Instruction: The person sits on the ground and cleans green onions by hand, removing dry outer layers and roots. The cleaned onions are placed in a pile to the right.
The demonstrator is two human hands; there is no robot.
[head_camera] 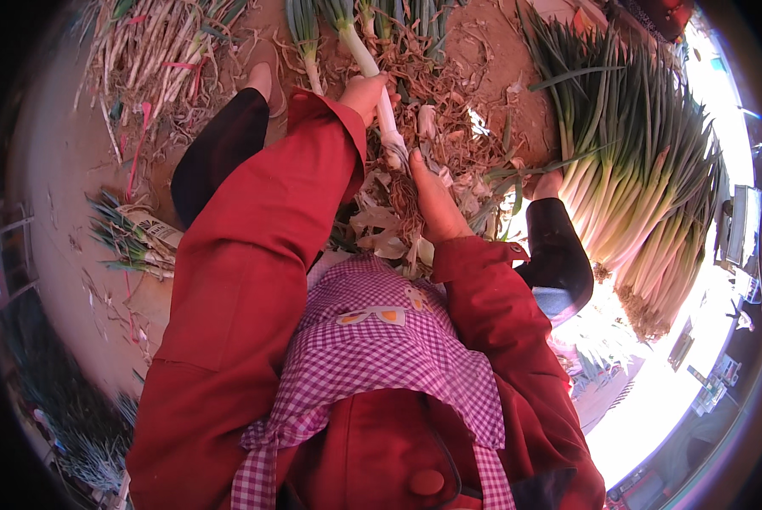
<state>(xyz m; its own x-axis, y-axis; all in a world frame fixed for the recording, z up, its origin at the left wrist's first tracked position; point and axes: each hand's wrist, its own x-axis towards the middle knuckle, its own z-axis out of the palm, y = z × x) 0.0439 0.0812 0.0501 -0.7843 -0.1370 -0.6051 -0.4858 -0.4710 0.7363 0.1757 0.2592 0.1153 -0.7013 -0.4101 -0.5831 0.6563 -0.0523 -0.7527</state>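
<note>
My left hand (364,97) is closed around the white shaft of a large green onion (386,118), whose green leaves point away from me. At its root end, my right hand (433,197) has the thumb up along the side of the roots (404,191); its other fingers are hidden, so its hold is unclear. Dry, papery peelings (377,223) lie beneath the roots. Another green onion (312,71) rests on the ground beyond my left sleeve, with more green leaves beside it at the top.
A thick row of green onions (623,172) lies on the right. Peeled-looking pale stalks (154,48) with pink ties are heaped at the upper left. A small bundle with green tops (122,239) sits at the left. Dry scraps (470,137) cover the ground between my feet.
</note>
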